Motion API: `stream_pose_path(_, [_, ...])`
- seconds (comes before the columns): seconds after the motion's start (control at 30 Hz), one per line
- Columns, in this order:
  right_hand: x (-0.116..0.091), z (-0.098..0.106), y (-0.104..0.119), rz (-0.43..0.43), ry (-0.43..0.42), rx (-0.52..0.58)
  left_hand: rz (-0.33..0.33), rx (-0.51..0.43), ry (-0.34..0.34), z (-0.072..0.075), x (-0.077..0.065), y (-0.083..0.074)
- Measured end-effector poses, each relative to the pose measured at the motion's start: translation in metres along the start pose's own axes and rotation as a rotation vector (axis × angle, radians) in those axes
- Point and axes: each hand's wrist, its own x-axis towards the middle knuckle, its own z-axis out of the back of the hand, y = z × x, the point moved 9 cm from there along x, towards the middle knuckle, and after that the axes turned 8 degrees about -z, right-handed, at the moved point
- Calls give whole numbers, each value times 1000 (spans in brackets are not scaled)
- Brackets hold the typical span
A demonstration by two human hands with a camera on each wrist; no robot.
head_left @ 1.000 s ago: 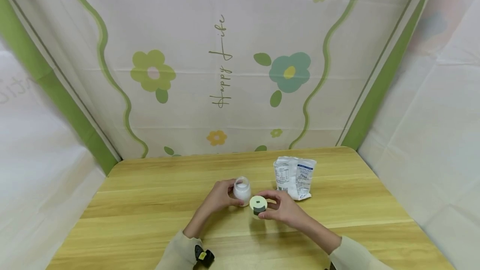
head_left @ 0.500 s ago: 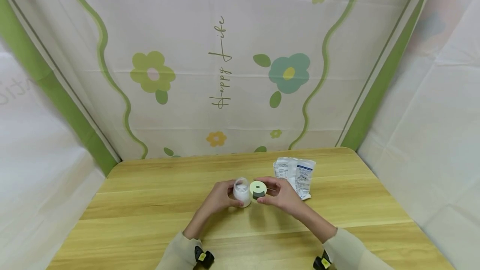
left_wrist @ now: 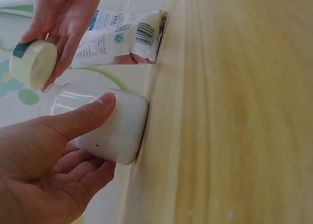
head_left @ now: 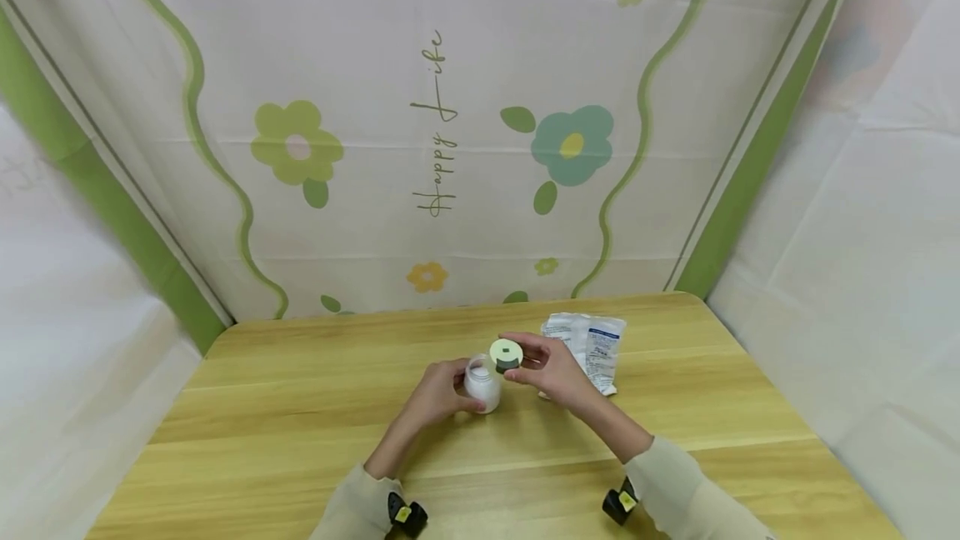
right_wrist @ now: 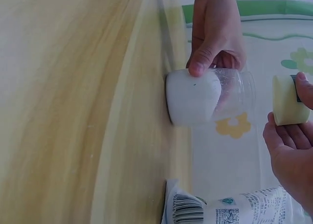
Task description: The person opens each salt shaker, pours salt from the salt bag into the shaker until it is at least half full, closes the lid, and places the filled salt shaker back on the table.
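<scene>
A clear jar (head_left: pixel 483 391), part filled with white powder, stands upright on the wooden table. My left hand (head_left: pixel 438 392) grips its side, thumb and fingers wrapped round it, as the left wrist view also shows of the jar (left_wrist: pixel 117 126). Its mouth is uncovered. Pinched between the thumb and fingers of my right hand (head_left: pixel 553 371) is a pale yellow lid (head_left: pixel 506 352) with a dark green patch on its side. In the right wrist view the lid (right_wrist: pixel 288 100) is apart from the jar's rim, above it. The lid partly overlaps the jar's mouth in the head view.
Behind my right hand a white printed pouch (head_left: pixel 602 352) stands on the wooden table (head_left: pixel 322 382), partly hidden by that hand. A white cloth (head_left: pixel 480 107) with flower prints hangs behind the table's far edge, and more cloth hangs at both sides.
My right hand has carried the lid up and away from me, from beside the jar's front to over its rim. The left hand stays on the jar.
</scene>
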Motion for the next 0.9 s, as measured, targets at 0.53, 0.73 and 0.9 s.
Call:
stream_pose_path(0.53, [14, -16, 6, 65, 94, -15, 2, 7, 17, -2, 2, 0])
stream_pose_path(0.73, [17, -18, 3, 88, 105, -35, -3, 13, 20, -1, 2, -1])
stream_pose_path(0.9, [20, -21, 2, 98, 110, -51, 3, 23, 19, -1, 1, -1])
